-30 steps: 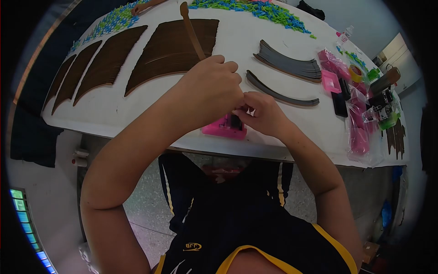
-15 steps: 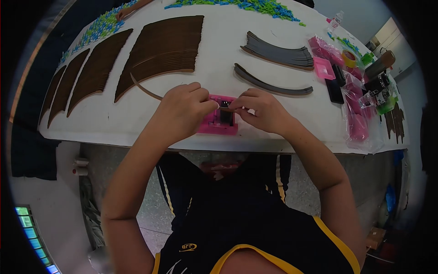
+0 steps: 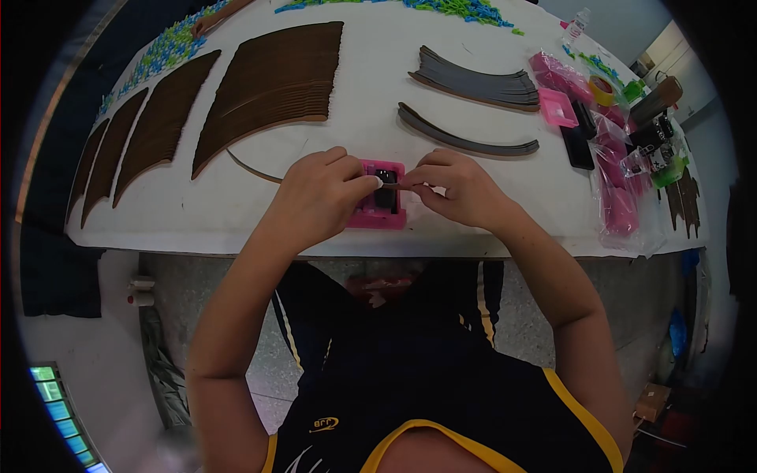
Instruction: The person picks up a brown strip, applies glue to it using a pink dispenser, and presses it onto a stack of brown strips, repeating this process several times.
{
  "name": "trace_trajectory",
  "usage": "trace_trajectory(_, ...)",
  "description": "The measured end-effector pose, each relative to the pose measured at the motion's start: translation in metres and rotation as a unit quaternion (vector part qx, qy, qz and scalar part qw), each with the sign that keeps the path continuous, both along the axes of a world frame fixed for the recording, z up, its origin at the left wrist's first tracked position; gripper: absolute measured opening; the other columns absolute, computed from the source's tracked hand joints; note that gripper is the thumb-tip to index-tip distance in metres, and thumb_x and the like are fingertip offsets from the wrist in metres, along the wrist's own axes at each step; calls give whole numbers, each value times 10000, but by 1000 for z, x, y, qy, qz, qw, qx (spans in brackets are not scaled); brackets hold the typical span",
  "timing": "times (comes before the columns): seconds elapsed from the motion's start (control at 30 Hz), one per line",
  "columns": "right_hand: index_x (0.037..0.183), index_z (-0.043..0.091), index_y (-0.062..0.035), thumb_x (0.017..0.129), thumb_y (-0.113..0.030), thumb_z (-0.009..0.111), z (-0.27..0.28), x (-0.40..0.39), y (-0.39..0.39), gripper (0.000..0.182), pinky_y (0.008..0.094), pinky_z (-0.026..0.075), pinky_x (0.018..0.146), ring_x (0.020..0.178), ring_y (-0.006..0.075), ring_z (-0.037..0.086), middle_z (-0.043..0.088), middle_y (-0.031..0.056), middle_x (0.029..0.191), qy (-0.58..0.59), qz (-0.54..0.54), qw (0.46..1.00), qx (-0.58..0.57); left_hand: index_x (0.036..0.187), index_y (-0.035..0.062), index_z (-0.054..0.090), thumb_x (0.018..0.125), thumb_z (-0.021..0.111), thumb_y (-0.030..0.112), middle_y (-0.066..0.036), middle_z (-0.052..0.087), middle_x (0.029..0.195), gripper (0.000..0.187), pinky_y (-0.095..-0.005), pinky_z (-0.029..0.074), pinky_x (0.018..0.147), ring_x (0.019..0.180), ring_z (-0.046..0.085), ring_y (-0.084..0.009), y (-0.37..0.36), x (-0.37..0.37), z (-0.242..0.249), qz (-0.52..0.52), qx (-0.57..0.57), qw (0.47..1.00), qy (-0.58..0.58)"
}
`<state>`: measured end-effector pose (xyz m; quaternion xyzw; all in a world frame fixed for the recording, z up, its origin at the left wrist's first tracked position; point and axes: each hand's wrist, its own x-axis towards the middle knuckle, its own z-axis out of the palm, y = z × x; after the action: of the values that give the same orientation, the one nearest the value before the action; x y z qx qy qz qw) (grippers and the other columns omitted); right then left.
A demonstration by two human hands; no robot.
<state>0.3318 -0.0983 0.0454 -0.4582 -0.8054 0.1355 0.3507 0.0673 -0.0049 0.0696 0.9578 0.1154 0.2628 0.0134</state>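
Observation:
My left hand (image 3: 319, 193) is closed, its thumb and fingers pinching a thin curved brown strip (image 3: 394, 187). The strip's long tail runs out to the left behind that hand. My right hand (image 3: 457, 189) pinches the strip's other end between thumb and fingertips. Below the fingers lies a small pink tray (image 3: 378, 223) with a black block (image 3: 385, 197) in it. The short piece of strip between both hands crosses above the block; whether it touches cannot be seen. The left hand covers part of the tray.
Brown strips lie in fanned sheets (image 3: 272, 79) at left. Two grey-brown curved stacks (image 3: 477, 83) lie at right. Beyond are a pink frame (image 3: 558, 109), a black phone (image 3: 577, 147), tape (image 3: 602, 91) and plastic-wrapped pink things (image 3: 619, 209). Another person's hand (image 3: 206, 24) reaches among blue-green pieces (image 3: 169, 59).
The camera view has shifted slightly. Both hands keep their pinch on the strip, and the right hand sits a little farther from the left, showing more strip between them.

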Motion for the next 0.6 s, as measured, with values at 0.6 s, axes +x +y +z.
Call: trace_trajectory(0.6,1049,784,-46,833,69,760,-11,92,-73,246,384,572,757,894,269,688,703,98,944,-71,-113,991,-5,968,114,793,783,763,38,-38,678,858,202,-384,560,724,835,669,-243,0,8,-5,-7,0,1000,-11)
